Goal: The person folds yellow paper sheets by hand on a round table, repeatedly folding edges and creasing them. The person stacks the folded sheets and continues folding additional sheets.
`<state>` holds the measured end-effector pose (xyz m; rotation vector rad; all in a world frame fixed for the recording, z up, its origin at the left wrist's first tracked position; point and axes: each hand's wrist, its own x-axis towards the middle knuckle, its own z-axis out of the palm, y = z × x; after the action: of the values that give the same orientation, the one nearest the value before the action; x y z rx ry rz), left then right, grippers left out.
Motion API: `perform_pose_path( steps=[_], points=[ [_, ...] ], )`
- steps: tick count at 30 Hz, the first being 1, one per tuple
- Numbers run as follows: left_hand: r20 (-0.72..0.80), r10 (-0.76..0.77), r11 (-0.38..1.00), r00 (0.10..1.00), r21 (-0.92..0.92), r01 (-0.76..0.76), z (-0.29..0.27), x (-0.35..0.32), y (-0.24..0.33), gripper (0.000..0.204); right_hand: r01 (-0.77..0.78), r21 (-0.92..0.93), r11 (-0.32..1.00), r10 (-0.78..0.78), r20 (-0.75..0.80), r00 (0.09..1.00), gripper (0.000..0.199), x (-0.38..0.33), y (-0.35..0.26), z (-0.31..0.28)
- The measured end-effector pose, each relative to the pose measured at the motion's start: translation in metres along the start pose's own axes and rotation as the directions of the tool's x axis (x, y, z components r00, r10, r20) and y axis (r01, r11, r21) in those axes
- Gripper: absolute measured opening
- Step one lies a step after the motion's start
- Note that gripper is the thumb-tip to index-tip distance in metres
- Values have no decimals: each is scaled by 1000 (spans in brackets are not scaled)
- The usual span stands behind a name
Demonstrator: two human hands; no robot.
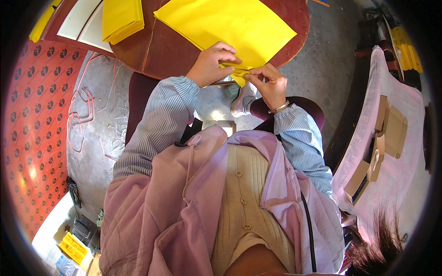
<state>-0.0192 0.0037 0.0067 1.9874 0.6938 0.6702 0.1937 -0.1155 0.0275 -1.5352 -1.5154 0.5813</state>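
A large yellow paper sheet [230, 23] lies on a round dark-red wooden table [161, 50]. My left hand [212, 62] presses down on the sheet's near corner at the table's edge. My right hand [271, 85] pinches the same corner, where the paper is folded over into a small flap [239, 76]. Both hands touch the paper and sit close together. A metal bracelet circles my right wrist. Striped blue sleeves and a lilac jacket cover my arms.
A stack of folded yellow sheets [120, 19] sits at the table's far left. A pink cloth-covered surface [405, 133] on the right carries brown cardboard pieces [391, 131]. A red patterned mat [32, 129] lies at the left on the concrete floor. A yellow crate [73, 247] is at lower left.
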Motion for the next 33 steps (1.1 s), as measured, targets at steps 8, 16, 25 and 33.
perform_pose_path(
  steps=[8, 16, 25, 33],
  points=[
    [-20, 37, 999, 999, 29, -37, 2, 0, -1, 30, 2, 21, 1000, -2, 2, 1000, 15, 0, 1, 1],
    [-77, 60, 998, 995, 38, -57, 6, 0, 0, 23, -4, -6, 1000, 4, 5, 1000, 15, 0, 1, 1],
    [-99, 81, 996, 992, 55, -76, 9, -1, -3, 21, 17, 9, 1000, -18, 30, 999, 16, 0, 1, 0],
    [-117, 98, 994, 988, 61, -91, 11, -1, -6, 20, 37, -15, 999, -37, 19, 999, 15, -1, -2, -2]
  ],
)
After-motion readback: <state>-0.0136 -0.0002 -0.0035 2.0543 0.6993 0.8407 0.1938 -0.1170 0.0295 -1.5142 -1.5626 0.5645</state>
